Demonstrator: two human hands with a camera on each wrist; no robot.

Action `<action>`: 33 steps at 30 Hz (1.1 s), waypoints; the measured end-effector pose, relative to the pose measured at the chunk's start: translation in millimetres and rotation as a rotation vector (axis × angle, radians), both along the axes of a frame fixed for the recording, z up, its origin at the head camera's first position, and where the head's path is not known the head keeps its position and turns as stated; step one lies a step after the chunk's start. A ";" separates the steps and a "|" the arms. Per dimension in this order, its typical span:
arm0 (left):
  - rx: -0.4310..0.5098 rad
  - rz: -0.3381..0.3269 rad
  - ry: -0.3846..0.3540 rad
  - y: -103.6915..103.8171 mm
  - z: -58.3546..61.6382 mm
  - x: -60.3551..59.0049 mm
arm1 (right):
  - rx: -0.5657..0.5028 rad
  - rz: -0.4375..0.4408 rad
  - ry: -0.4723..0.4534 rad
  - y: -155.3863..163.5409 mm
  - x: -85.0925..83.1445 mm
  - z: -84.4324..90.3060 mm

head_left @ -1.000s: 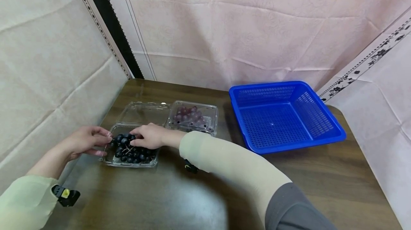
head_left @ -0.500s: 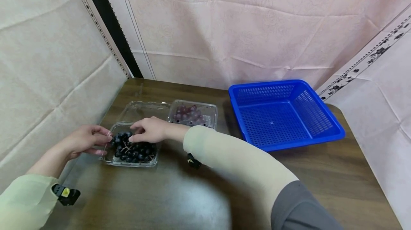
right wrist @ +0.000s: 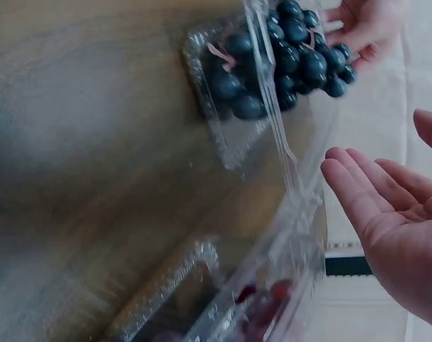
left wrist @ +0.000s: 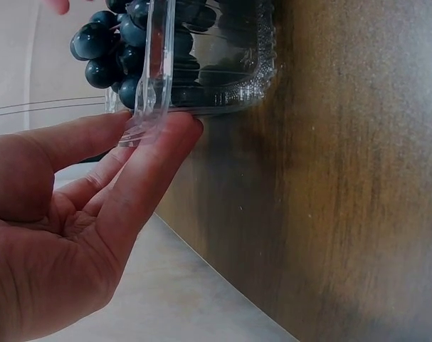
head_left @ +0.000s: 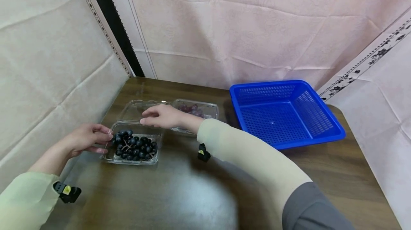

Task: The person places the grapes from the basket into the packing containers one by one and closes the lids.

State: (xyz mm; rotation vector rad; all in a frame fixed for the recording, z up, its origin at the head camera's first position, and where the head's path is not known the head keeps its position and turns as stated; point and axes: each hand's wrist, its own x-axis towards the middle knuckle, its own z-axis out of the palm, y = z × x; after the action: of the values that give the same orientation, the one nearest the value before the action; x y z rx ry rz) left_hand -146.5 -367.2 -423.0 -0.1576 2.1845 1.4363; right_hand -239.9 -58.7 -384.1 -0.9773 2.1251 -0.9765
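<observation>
A bunch of dark grapes (head_left: 136, 147) lies in a clear plastic clamshell box (head_left: 138, 162) at the left of the table, its lid (head_left: 133, 110) folded back. My left hand (head_left: 86, 139) holds the box's left edge; in the left wrist view, the thumb (left wrist: 87, 139) and fingers (left wrist: 159, 153) pinch the rim from both sides. Above the hinge and lid hovers my right hand (head_left: 163, 116), holding nothing. Its fingers (right wrist: 354, 189) are straight or relaxed in the right wrist view, apart from the grapes.
A second clear box (head_left: 210, 108) with reddish grapes (head_left: 191, 109) stands just right of the lid, partly behind my right hand. A blue perforated basket (head_left: 273, 123) sits at the right back. Cloth curtains (head_left: 224, 37) hang behind and beside the wooden table (head_left: 179, 194).
My right hand has left the dark grapes and moved up and right, over the lid. The left hand stays at the box's edge.
</observation>
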 end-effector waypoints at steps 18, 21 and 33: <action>0.001 0.020 0.011 -2.6 -1.3 2.3 | -0.136 -0.288 -0.303 14.9 -31.8 10.2; 0.005 0.030 0.009 -4.0 -1.9 3.5 | -0.141 -0.303 -0.330 14.8 -35.3 10.1; 0.011 0.060 0.015 -4.0 -2.4 7.5 | -0.201 -0.300 -0.518 4.2 -35.4 9.5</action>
State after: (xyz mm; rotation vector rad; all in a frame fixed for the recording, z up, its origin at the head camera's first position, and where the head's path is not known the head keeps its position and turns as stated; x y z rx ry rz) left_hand -139.0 -371.3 -425.5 -0.2104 2.2007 1.4869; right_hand -275.3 -54.5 -374.6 -0.4241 1.7789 -1.4347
